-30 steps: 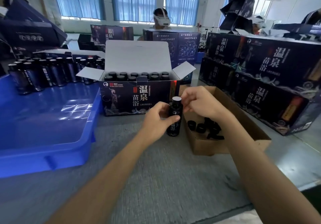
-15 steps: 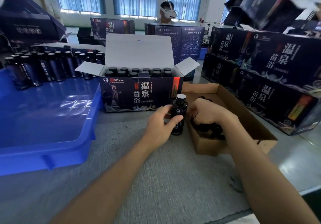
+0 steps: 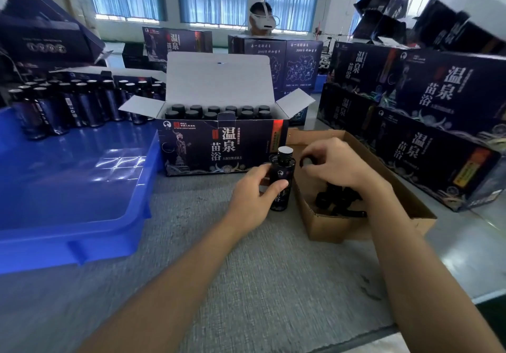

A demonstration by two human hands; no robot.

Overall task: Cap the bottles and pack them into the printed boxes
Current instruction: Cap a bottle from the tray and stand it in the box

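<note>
Bottle (image 3: pixel 282 179), centre of frame: a small dark glossy vessel with pale printed marks on its label, upright with its base at the grey table (image 3: pixel 246 270). Its ribbed neck is uncapped and ends in a pale round top. It stands just in front of the open printed box (image 3: pixel 219 147) and just left of the brown cardboard tray (image 3: pixel 328 226).

Left hand (image 3: pixel 254 196): reaches in from the lower edge and grips the bottle's body from the left, with the thumb laid across the front of the label and the fingers curled round behind.

Right hand (image 3: pixel 336 165): held over the cardboard tray, right of the bottle's neck, knuckles up and fingers curled. It pinches a black cap (image 3: pixel 306 161) between the thumb and fingertips. The cap is level with the bottle's shoulder, just beside it and apart from the pale top.

Loose black caps (image 3: pixel 336 202) lie in the tray under the right wrist.

The printed box has its lid flap upright and its side flaps spread, and capped bottles (image 3: pixel 219 110) stand in rows inside it.

A blue tray (image 3: pixel 82 215) fills the left of the frame, with more dark bottles (image 3: pixel 68 106) ranked at its far end, upper left. Closed printed boxes (image 3: pixel 424 106) are stacked at the right.

A person in a white headset (image 3: pixel 261 20) sits behind boxes at upper centre.
</note>
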